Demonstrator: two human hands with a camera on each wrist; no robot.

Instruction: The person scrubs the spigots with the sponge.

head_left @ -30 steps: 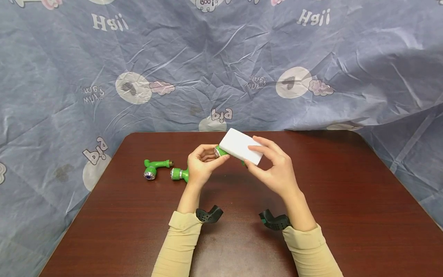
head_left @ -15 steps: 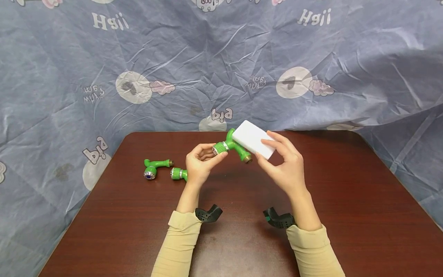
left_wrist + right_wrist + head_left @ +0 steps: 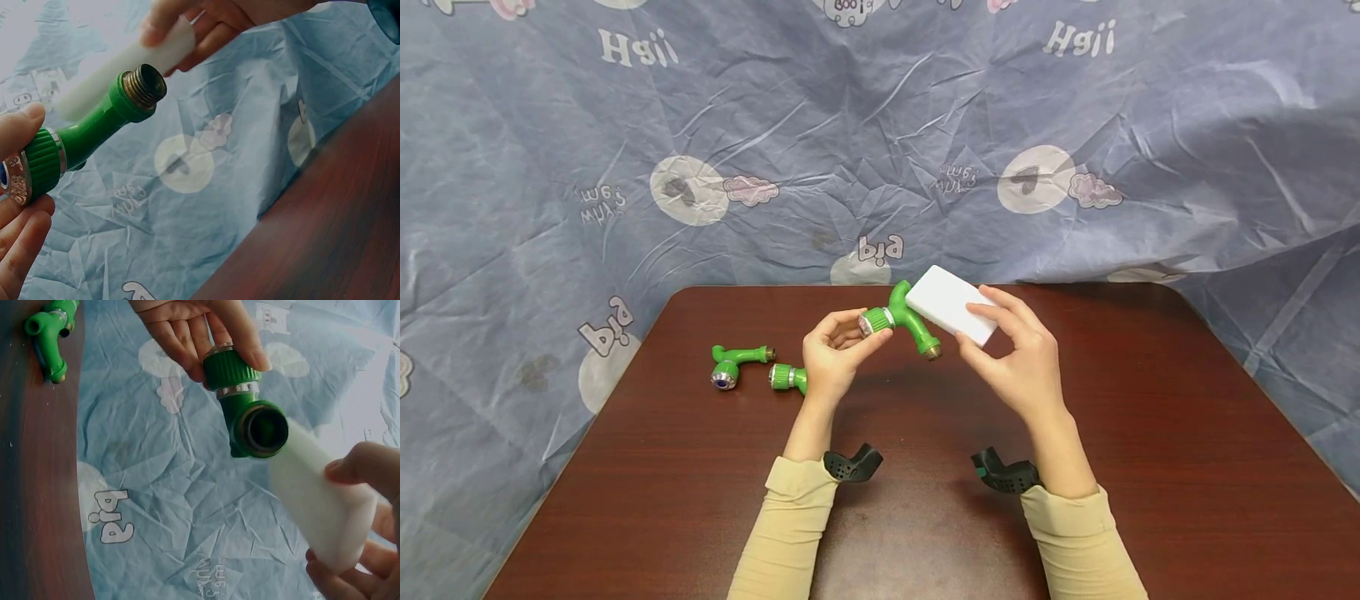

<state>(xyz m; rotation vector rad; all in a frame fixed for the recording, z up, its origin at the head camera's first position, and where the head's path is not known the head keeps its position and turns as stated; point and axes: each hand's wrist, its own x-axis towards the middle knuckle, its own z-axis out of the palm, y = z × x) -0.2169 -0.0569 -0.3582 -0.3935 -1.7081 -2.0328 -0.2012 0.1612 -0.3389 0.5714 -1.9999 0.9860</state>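
"What are the left fingers (image 3: 872,342) doing?"
"Pinching a green tap (image 3: 910,316) by its knob (image 3: 878,320), up off the counter (image 3: 902,508). The right fingers (image 3: 992,314) grip a white block (image 3: 947,298) right by it."
"All done?"
"Looks partway. A second tap (image 3: 727,367) and third tap (image 3: 784,377) lie there; can't tell if they're finished."

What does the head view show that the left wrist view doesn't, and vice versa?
Only the head view: the far-left tap and the second tap, partly hidden behind the left hand, plus the beige sleeves.

Only the left wrist view: a look into the threaded brass mouth of the held tap.

Both: the left hand gripping that tap's ribbed knob, the right hand holding the white block, the printed cloth and the table.
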